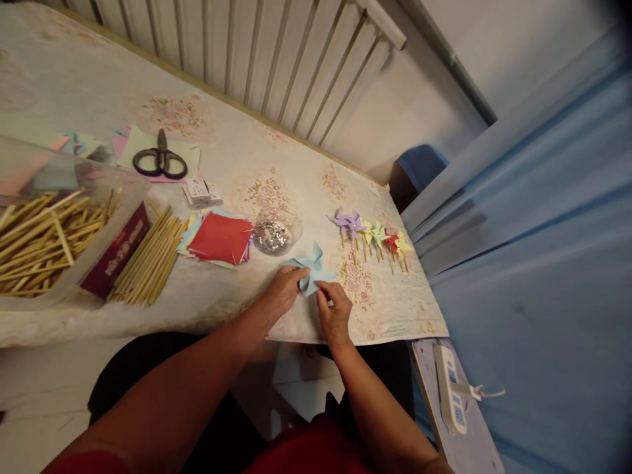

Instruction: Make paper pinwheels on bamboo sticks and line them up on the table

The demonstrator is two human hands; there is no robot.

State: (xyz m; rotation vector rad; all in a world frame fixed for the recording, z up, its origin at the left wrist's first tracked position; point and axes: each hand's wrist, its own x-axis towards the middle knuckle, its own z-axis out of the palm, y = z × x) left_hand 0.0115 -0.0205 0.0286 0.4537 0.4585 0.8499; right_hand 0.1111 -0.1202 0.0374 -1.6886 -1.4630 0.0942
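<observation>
A light blue paper pinwheel (311,265) lies on the table near its front edge. My left hand (282,289) pinches its left side with fingers closed on the paper. My right hand (334,313) pinches its lower right blade. Just behind it stands a small clear bowl (274,232) of shiny silver bits. A stack of red and coloured paper squares (220,238) lies left of the bowl.
Finished pinwheels on sticks (372,235) lie in a row at the right. Loose wooden sticks (148,257) lie beside a clear tub (44,230) with more sticks. Black scissors (158,159) rest on paper at the back. A power strip (451,388) sits on a side stand.
</observation>
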